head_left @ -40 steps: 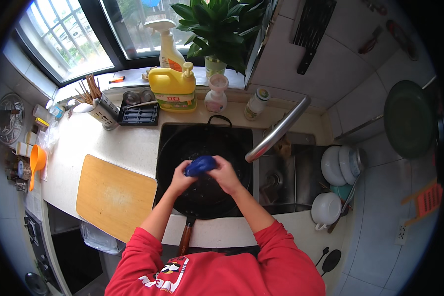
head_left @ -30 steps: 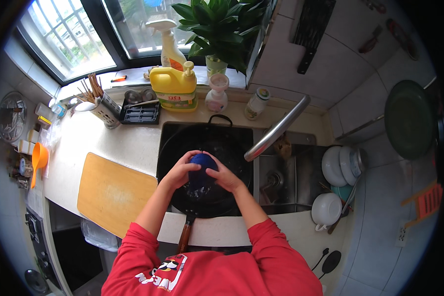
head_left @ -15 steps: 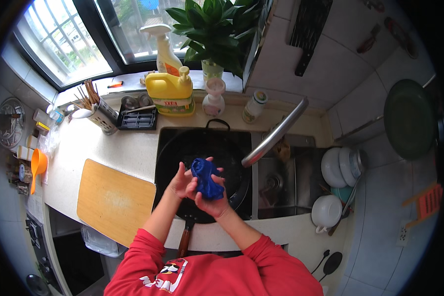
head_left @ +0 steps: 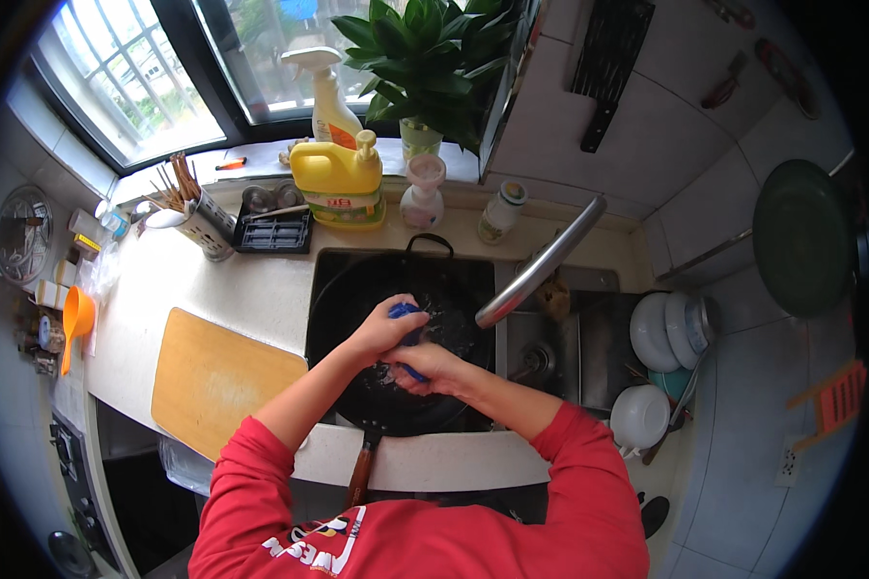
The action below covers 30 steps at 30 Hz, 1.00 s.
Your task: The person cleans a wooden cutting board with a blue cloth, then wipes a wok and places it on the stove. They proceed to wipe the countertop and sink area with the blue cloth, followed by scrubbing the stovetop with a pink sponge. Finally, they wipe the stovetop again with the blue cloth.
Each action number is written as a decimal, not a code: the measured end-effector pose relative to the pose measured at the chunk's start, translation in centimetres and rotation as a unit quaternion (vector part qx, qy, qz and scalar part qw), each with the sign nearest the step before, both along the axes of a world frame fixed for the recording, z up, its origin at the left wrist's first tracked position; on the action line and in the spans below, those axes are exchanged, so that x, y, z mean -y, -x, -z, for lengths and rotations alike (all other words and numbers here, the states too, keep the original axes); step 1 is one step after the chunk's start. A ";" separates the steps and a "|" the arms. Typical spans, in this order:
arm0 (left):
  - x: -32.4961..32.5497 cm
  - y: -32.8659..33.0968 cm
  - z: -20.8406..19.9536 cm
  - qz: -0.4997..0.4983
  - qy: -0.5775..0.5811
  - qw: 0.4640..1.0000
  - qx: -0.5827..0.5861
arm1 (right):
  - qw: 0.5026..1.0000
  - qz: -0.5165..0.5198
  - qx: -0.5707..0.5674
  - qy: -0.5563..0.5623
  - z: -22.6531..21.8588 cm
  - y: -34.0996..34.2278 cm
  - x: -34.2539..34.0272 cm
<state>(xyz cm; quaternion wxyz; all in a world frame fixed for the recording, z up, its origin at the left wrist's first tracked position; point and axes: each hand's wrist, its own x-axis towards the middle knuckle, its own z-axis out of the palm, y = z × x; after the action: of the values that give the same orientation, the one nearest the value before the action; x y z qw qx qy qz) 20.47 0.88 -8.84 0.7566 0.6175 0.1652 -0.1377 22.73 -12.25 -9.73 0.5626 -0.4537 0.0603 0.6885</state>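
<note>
Both my hands are closed around a bunched blue cloth (head_left: 406, 311), gripping it over a large black wok (head_left: 352, 294). My left hand (head_left: 381, 331) wraps its upper end, and blue shows past the fingers. Lower and to the right, my right hand (head_left: 429, 368) squeezes the other end, with most of the cloth hidden in the fists. Pale splashes of water show on the wok's inside near the hands. The wok sits in the left sink basin, its wooden handle (head_left: 361, 473) pointing toward me over the counter edge.
A steel faucet (head_left: 543, 262) slants over the right basin (head_left: 533, 396). Left lies a wooden cutting board (head_left: 224, 376). Behind stand a yellow jug (head_left: 338, 183), a spray bottle (head_left: 328, 101) and a chopstick holder (head_left: 208, 230). White bowls (head_left: 655, 333) are stacked at right.
The cloth was lying loosely in my opened hands; now both hands have closed tightly on it. My elbows have spread outward, and water splashes now show in the wok.
</note>
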 end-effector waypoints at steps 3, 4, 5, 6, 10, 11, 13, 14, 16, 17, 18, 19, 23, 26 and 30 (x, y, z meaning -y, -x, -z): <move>0.8 0.7 3.6 -0.083 -0.259 0.959 0.081 | 0.937 -0.008 0.346 0.051 4.9 1.1 -1.9; 2.2 0.2 4.7 -0.117 -0.302 0.941 0.100 | 0.878 0.027 0.473 0.061 10.3 1.1 -1.5; 3.1 0.1 6.2 -0.148 -0.338 0.924 0.096 | 0.803 0.050 0.590 0.065 13.2 0.9 -1.3; 2.7 0.6 7.3 -0.194 -0.347 0.916 0.047 | 0.813 -0.047 0.568 0.120 10.9 1.0 -1.8; 4.0 1.5 14.9 -0.294 -0.338 0.887 -0.113 | 0.774 -0.165 0.570 0.222 9.0 2.3 -1.2; 3.9 1.5 14.5 -0.320 -0.321 0.877 -0.159 | 0.765 -0.140 0.583 0.234 8.8 3.0 -1.1; 3.4 1.7 11.7 -0.221 -0.174 0.932 -0.230 | 0.733 -0.087 0.622 0.259 9.7 4.0 -0.5; 1.9 1.6 11.9 -0.178 0.028 0.962 -0.204 | 0.803 -0.022 0.559 0.205 10.9 4.0 -0.3; -1.5 2.8 9.6 -0.121 0.364 0.913 -0.136 | 0.985 0.068 0.158 0.004 6.9 3.3 0.6; -2.4 3.7 6.5 -0.103 0.491 0.859 -0.099 | 0.976 0.138 -0.097 -0.139 3.3 3.5 1.5; -2.9 4.5 6.9 -0.080 0.584 0.808 -0.017 | 0.914 0.162 -0.266 -0.261 1.3 4.5 1.5; -2.3 4.5 7.2 0.009 0.686 0.726 0.044 | 0.808 0.186 -0.420 -0.369 0.0 5.6 1.7; 3.8 2.8 1.7 0.129 0.668 0.677 0.281 | 0.594 0.197 -0.544 -0.559 -3.2 8.9 -0.5; 5.1 3.6 -0.7 0.049 0.744 0.625 0.231 | 0.564 0.202 -0.558 -0.574 -5.6 8.2 -0.7; 2.8 3.7 -5.6 -0.065 0.568 0.818 0.057 | 0.677 0.189 -0.536 -0.468 -7.0 6.5 0.7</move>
<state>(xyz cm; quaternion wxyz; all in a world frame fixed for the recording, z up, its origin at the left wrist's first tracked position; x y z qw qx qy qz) 16.73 -1.96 -3.23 0.9883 0.0726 0.0545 -0.1224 16.20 -12.92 -2.76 0.6910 0.3362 0.1059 0.6311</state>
